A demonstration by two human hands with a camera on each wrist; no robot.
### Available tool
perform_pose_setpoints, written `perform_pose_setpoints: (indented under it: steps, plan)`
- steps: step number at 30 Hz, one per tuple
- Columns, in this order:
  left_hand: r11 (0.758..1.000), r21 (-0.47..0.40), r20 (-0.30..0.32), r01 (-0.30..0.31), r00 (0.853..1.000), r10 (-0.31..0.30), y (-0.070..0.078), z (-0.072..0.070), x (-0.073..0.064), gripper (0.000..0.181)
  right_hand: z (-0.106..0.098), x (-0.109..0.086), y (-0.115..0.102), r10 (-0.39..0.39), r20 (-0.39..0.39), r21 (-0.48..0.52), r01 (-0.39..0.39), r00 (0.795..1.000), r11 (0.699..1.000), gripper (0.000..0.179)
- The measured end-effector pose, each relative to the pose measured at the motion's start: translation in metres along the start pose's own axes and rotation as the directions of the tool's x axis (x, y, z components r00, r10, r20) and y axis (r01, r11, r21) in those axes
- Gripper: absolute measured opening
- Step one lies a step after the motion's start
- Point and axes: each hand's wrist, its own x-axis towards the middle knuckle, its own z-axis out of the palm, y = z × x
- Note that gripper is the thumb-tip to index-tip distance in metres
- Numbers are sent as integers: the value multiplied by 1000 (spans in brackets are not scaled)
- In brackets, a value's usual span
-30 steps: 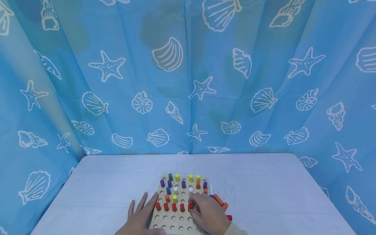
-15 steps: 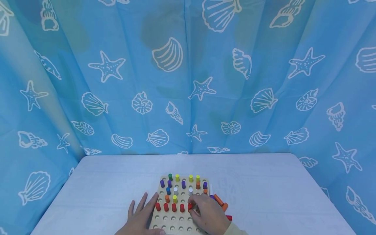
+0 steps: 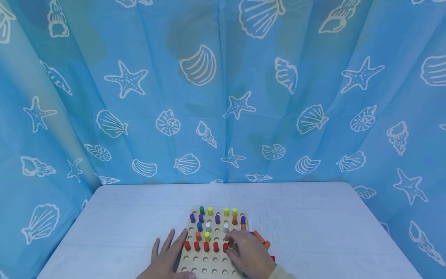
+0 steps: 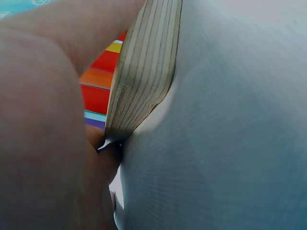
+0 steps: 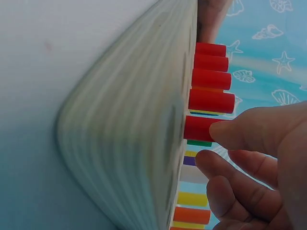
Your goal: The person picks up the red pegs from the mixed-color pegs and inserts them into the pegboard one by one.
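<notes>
Nothing has visibly shifted since a second ago: the right hand (image 3: 249, 254) pinches a red peg (image 5: 201, 128) standing upright in the wooden pegboard (image 3: 195, 261), last in a row of five reds, near the table's (image 3: 122, 221) front edge. Left hand (image 3: 167, 259) lies flat, fingers spread, against the board's left edge.

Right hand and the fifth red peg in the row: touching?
Touching. The right wrist view shows the thumb of the right hand pressed on the end of the red peg, which stands in the wooden board.
</notes>
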Motion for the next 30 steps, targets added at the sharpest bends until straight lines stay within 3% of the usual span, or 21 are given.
perform_pose_setpoints:
  steps: [6, 16, 24, 30]
  plan:
    - [1000, -1, 8, 10, 1000, -10, -1, 1, 0, 112, -7, -6, 7, -74, -45, 74, 77, 996, 994, 17]
    - [1000, -18, 15, -2, 1000, 2, -2, 0, 0, 112, -16, -9, 10, 8, -49, 60, -5, 999, 998, 17]
    - [999, -35, 11, -16, 1000, 16, -4, 1, 1, 112, -24, -16, 18, 4, -126, 82, 7, 992, 997, 16]
    - [999, -34, 2, -30, 1000, 30, -4, 1, 0, 113, -32, -21, 20, 74, -129, 64, -66, 989, 996, 21]
